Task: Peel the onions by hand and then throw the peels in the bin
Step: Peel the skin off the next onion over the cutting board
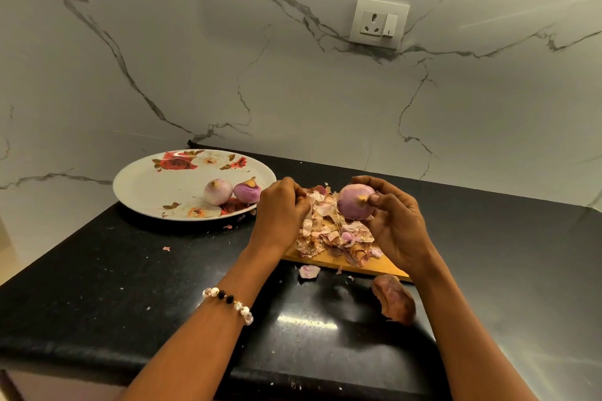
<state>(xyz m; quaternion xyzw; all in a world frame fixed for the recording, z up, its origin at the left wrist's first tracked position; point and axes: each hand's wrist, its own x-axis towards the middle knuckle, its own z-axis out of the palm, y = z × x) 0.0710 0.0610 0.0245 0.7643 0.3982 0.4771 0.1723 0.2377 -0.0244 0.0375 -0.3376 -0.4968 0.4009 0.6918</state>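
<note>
Holding the onion (355,202) up over the pile of peels (329,231), the right hand (395,225) curls its fingers and thumb round it, likely so that any loose skin drops onto the pile and not onto the counter (130,286). The onion looks smooth and purple, so it seems almost bare. The left hand (281,205) is just beside it with its fingers curled in, touching the top of the pile; it may be pinching a bit of skin, but I cannot tell for sure. The peels lie on a wooden board (374,265) near the back right of the counter. Two more peeled onions (232,191) sit on a flowery plate (153,182) at the back left corner, kept apart from the mess, probably so the clean ones stay clean. Some bits have got away: a pale piece (308,271) lies just in front of the board, a big brown skin (394,298) lies near the right arm, and a tiny scrap (166,248) lies further left. No bin shows, so the throwing away is not yet done. Both arms reach across the front of the counter, and the stray bits near them will need picking up too.
</note>
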